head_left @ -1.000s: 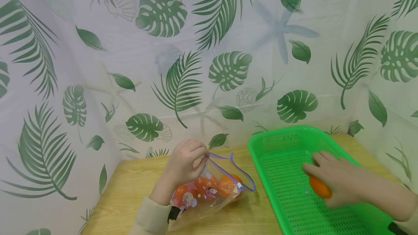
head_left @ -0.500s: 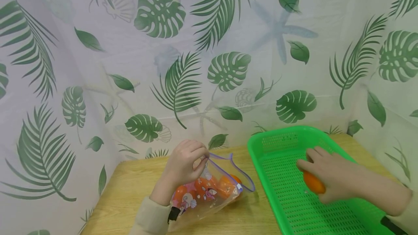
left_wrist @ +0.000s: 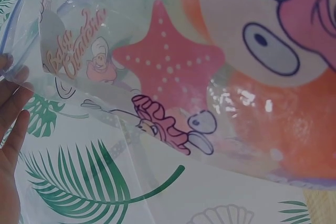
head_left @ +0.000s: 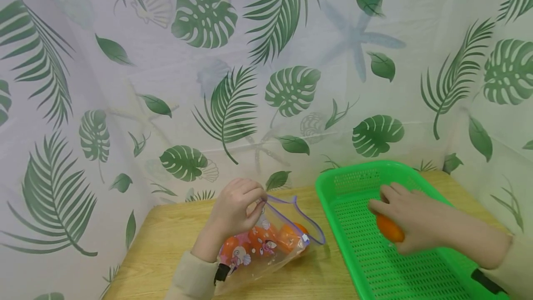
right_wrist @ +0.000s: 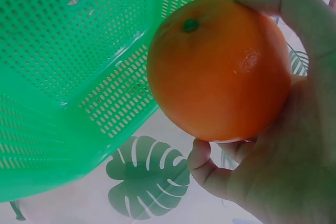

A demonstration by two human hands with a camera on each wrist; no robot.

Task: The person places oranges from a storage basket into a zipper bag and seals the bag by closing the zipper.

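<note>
My right hand (head_left: 410, 214) grips an orange (right_wrist: 220, 69) above the green basket (head_left: 339, 230); in the right wrist view, thumb and fingers wrap its sides and its green stem end shows. On the left, my left hand (head_left: 239, 203) pinches the rim of a clear zip bag (head_left: 266, 267) with a purple zip edge, whose mouth gapes toward the basket. Several oranges (head_left: 289, 237) lie inside the bag, partly covered by printed cartoon figures. The left wrist view looks through the bag's plastic (left_wrist: 168, 61), past a pink starfish print, with fingers (left_wrist: 13, 129) at its edge.
Bag and basket stand side by side on a wooden table (head_left: 166, 244), with a strip of tabletop between them. A white sheet (head_left: 250, 59) with green leaf prints hangs close behind and at both sides. The basket's long rim rises beside the bag.
My right hand, with the orange in it, has moved left and slightly up across the basket toward the bag. My left hand and the bag have stayed in place.
</note>
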